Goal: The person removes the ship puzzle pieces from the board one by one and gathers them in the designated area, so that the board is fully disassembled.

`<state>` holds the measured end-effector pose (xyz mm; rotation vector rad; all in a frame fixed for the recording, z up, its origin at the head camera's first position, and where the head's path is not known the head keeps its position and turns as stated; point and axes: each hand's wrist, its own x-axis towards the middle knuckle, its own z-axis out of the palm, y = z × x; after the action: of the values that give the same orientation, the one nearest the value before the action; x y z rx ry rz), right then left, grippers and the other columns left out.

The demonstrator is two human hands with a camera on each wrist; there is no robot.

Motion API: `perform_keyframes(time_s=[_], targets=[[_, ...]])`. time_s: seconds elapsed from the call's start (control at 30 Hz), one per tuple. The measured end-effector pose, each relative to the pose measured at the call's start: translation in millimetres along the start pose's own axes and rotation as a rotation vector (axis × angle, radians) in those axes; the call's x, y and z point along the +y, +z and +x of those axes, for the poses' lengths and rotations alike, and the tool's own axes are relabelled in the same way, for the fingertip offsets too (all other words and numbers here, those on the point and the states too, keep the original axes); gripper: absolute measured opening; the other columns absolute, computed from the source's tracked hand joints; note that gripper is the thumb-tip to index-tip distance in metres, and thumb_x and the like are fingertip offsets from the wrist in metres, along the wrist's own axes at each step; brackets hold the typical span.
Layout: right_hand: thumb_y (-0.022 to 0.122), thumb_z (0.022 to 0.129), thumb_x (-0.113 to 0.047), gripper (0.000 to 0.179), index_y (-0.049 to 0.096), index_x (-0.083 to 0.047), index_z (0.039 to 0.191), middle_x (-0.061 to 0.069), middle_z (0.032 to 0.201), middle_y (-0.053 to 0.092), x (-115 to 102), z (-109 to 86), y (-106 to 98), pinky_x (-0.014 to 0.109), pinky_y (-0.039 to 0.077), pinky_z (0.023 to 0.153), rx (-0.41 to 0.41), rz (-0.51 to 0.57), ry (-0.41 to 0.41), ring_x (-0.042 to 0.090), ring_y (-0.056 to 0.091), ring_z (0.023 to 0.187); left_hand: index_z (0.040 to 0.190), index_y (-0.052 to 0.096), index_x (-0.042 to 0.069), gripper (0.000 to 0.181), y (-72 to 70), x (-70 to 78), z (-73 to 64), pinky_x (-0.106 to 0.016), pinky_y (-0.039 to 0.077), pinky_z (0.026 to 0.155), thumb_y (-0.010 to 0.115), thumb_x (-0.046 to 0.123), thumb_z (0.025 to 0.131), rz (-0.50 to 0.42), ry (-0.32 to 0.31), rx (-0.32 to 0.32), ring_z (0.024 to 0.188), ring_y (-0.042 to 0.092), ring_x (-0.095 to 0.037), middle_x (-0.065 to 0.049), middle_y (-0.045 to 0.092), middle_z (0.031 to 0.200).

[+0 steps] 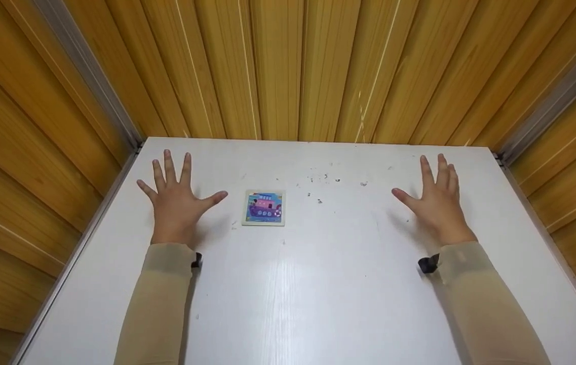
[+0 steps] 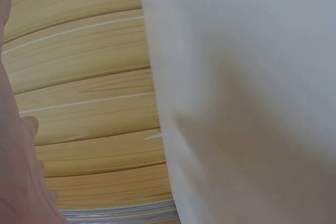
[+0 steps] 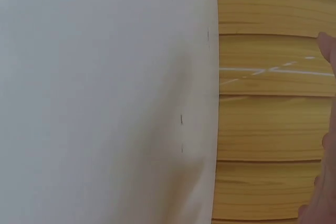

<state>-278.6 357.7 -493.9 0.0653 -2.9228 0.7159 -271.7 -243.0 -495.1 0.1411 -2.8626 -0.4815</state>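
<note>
A small square picture puzzle [image 1: 264, 208] in a pale frame lies on the white table, left of the middle in the head view. It shows a pink and purple ship on blue. My left hand [image 1: 176, 205] is spread just to its left, thumb pointing at it without touching. Farther off on the right, my right hand [image 1: 440, 210] is held with straight fingers and thumb apart, holding nothing. In the left wrist view part of the left hand [image 2: 21, 166] shows at the left edge; in the right wrist view part of the right hand [image 3: 325, 166] shows at the right edge.
The white table [image 1: 288, 284] carries dark scuff marks [image 1: 319, 201] near its far side. Yellow wood-look panels [image 1: 277, 71] rise behind it and on both sides, with grey metal posts [image 1: 95, 66] at the corners. A dark wrist device [image 1: 427, 264] sits at the right cuff.
</note>
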Motion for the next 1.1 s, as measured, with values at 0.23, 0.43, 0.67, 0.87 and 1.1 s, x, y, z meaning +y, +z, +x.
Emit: perform_keyframes(time_s=[0.23, 0.43, 0.67, 0.87, 1.1], targets=[[0.069, 0.102, -0.075, 0.116, 0.01, -0.019, 0.184, 0.017, 0.191, -0.007, -35, 3.2, 13, 0.088, 0.02, 0.132, 0.05, 0.084, -0.074, 0.053, -0.003, 0.176, 0.184, 0.012, 0.032, 0.135, -6.7, 13.3, -8.9, -0.09, -0.01, 0.131, 0.065, 0.101, 0.08, -0.087, 0.014, 0.041, 0.178, -0.006, -0.052, -0.009, -0.015, 0.193], [0.072, 0.105, -0.066, 0.108, 0.014, -0.02, 0.184, 0.014, 0.192, -0.002, -77, 5.7, 33, 0.086, 0.026, 0.132, 0.027, 0.176, -0.126, 0.047, 0.0, 0.177, 0.182, 0.026, 0.031, 0.117, -16.4, 32.5, -12.8, -0.084, -0.005, 0.137, 0.081, 0.075, 0.089, -0.233, 0.081, 0.042, 0.178, 0.001, -0.049, -0.008, -0.004, 0.194], [0.071, 0.104, -0.069, 0.108, 0.017, -0.02, 0.183, 0.01, 0.193, 0.002, -114, 7.5, 54, 0.081, 0.025, 0.136, -0.005, 0.282, -0.179, 0.043, 0.003, 0.179, 0.182, 0.025, 0.034, 0.11, -10.5, 50.1, -18.4, -0.078, 0.031, 0.135, 0.085, 0.062, 0.094, -0.363, 0.092, -0.042, 0.179, 0.006, -0.041, 0.0, 0.001, 0.194], [0.072, 0.103, -0.068, 0.106, 0.02, -0.021, 0.183, 0.006, 0.193, 0.006, -141, 2.1, 73, 0.078, 0.023, 0.139, -0.041, 0.379, -0.186, 0.039, 0.005, 0.179, 0.182, 0.026, 0.033, 0.107, 6.0, 59.1, -19.1, -0.076, 0.036, 0.134, 0.086, 0.055, 0.096, -0.432, 0.103, -0.143, 0.179, 0.01, -0.039, 0.002, 0.007, 0.194], [0.076, 0.102, -0.064, 0.105, 0.024, -0.021, 0.182, 0.005, 0.193, 0.01, -175, 2.1, 96, 0.075, 0.02, 0.141, -0.104, 0.46, -0.199, 0.038, 0.007, 0.18, 0.182, 0.025, 0.031, 0.117, 21.6, 62.4, -17.4, -0.075, 0.038, 0.133, 0.092, 0.055, 0.09, -0.423, 0.099, -0.224, 0.179, 0.007, -0.038, 0.002, 0.005, 0.194]])
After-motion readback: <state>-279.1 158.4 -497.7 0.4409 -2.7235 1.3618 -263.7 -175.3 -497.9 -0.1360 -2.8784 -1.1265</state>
